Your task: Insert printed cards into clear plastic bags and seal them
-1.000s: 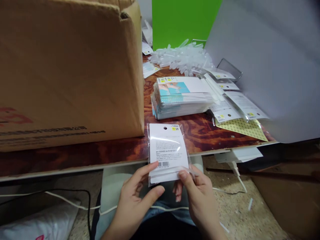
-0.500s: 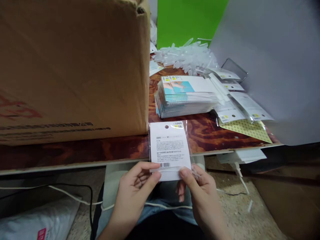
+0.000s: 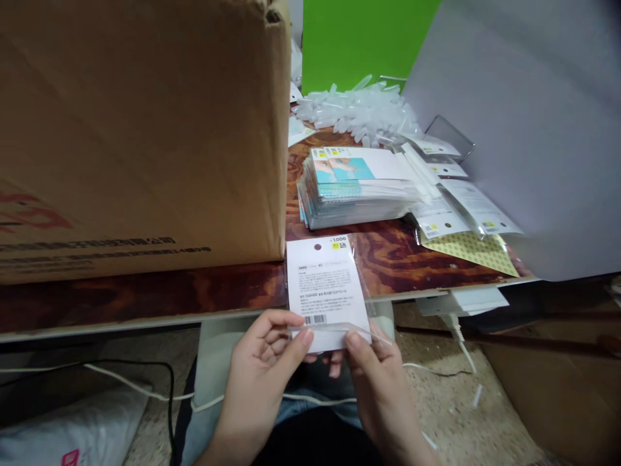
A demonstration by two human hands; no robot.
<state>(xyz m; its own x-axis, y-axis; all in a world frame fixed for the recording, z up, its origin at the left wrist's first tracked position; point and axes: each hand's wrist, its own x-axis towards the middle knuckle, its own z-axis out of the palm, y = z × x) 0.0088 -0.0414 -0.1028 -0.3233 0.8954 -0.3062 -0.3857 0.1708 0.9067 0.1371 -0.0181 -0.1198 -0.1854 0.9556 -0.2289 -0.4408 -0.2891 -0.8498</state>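
A white printed card in a clear plastic sleeve (image 3: 326, 288) stands upright over the front edge of the wooden table (image 3: 145, 294), its back side with text and a barcode facing me. My left hand (image 3: 264, 369) pinches its lower left corner between thumb and fingers. My right hand (image 3: 381, 382) pinches the lower right edge, where the sleeve's open end sticks out. Both hands are closed on it, above my lap.
A big cardboard box (image 3: 140, 129) fills the table's left. Behind the card lies a stack of similar packs (image 3: 356, 188), loose sleeves and cards (image 3: 456, 200), a yellow patterned sheet (image 3: 468, 249) and a heap of clear plastic pieces (image 3: 359, 113). A grey board (image 3: 533, 129) leans at right.
The card has shifted slightly left and down in its sleeve. My fingers have regripped along its bottom edge. The view has drifted a little.
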